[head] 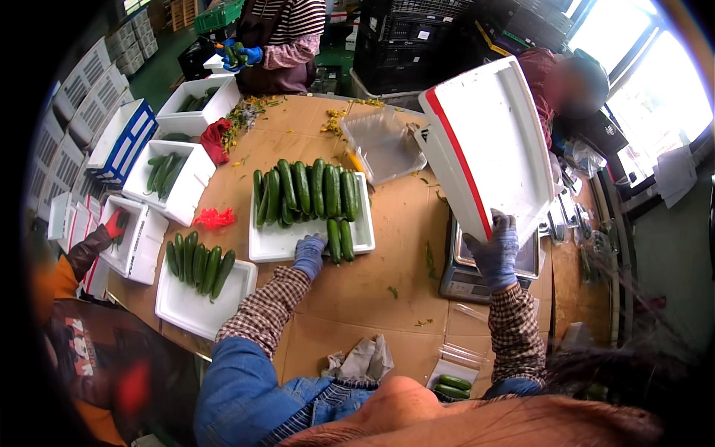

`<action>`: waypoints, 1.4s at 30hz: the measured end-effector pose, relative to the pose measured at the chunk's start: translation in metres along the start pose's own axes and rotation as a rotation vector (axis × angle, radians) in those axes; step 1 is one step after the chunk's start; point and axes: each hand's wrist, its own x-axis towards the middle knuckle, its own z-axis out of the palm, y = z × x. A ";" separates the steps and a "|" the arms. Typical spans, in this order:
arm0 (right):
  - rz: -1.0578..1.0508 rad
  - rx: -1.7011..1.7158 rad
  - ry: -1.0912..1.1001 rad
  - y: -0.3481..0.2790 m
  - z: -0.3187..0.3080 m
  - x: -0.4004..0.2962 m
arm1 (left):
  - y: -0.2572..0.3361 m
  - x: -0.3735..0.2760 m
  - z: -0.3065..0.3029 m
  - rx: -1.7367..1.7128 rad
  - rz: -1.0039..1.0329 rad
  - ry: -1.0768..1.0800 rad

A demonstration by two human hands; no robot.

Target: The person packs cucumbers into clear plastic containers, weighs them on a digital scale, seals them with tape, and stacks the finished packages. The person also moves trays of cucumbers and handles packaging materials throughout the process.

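Observation:
My left hand (pixel 310 256), in a blue-grey knit glove, rests at the near edge of a white foam tray (pixel 273 244); whether its fingers grip the rim is hidden. Cucumbers (pixel 318 187) lie side by side across the tray's far part, with a few more by my fingers. My right hand (pixel 495 248), gloved alike, grips the lower end of a white foam box lid (pixel 491 145) with a red stripe, tilted up over a digital scale (pixel 468 288). Left of my sleeve, a second foam tray (pixel 179 296) holds several cucumbers (pixel 198 262).
Foam boxes of cucumbers (pixel 162 209) line the table's left side. A clear plastic container (pixel 385 145), red netting (pixel 214 218) and yellow flower scraps lie on the cardboard-covered table (pixel 357 302). Co-workers stand at the far side (pixel 282 44), left (pixel 84 251) and far right (pixel 536 84).

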 end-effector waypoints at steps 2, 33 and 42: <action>-0.018 0.044 -0.038 -0.014 -0.002 0.007 | 0.021 -0.012 0.002 0.050 0.062 -0.090; -0.475 0.040 -0.892 -0.233 0.324 0.052 | 0.128 -0.168 0.017 -0.272 0.405 -0.169; -0.333 0.145 -0.457 -0.197 0.220 0.119 | 0.122 -0.169 0.009 -0.364 0.405 -0.270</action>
